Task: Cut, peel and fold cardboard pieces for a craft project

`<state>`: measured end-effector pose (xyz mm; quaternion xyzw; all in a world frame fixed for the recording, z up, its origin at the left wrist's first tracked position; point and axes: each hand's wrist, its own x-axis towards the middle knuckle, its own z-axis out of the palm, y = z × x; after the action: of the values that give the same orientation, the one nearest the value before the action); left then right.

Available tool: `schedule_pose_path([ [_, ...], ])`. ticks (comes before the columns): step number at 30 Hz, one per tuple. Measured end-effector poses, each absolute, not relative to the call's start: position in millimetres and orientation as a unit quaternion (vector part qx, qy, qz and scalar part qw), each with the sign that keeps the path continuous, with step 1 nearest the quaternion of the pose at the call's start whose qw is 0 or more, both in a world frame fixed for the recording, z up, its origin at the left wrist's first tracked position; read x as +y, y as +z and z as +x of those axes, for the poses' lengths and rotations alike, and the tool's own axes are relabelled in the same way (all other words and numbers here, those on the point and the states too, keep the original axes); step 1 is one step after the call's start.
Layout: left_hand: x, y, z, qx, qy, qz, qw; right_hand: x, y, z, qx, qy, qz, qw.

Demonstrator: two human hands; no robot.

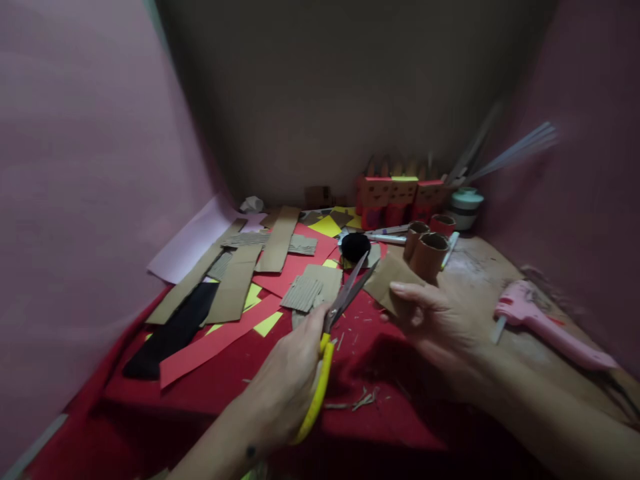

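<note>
My left hand is closed around the yellow handles of a pair of scissors. The blades point up and away from me and stand slightly apart. Between the thumb and fingers of my right hand is a small piece of brown cardboard. Its left edge lies close to the blade tips; whether they touch I cannot tell. Just beyond the tips sits a black fuzzy ball. Small ribbed cardboard squares lie left of the scissors on the red cloth, among thin cardboard scraps.
Cardboard strips, a red paper strip and black material spread over the left side. Cardboard tubes stand behind my right hand, with decorated box figures farther back. A pink glue gun lies right, near a lidded jar.
</note>
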<state>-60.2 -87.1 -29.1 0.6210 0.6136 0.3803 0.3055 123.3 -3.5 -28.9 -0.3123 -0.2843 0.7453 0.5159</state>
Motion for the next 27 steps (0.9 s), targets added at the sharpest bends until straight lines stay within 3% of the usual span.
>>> schedule_pose_path([
  [5,-88.9,-25.7,-62.7,0.618,0.345,0.627,0.326,-1.1,-34.7,124.4,-0.3,0.758,-0.285,0.504],
  [14,-89.4,-31.7,-61.8,0.666,0.214,0.683,0.213,-4.1,-40.3,127.8,-0.306,0.768,-0.26,0.499],
  [27,-91.5,-34.7,-58.9,0.637,0.231,0.708,0.198,-6.1,-46.2,125.6,-0.313,0.773,-0.246,0.494],
])
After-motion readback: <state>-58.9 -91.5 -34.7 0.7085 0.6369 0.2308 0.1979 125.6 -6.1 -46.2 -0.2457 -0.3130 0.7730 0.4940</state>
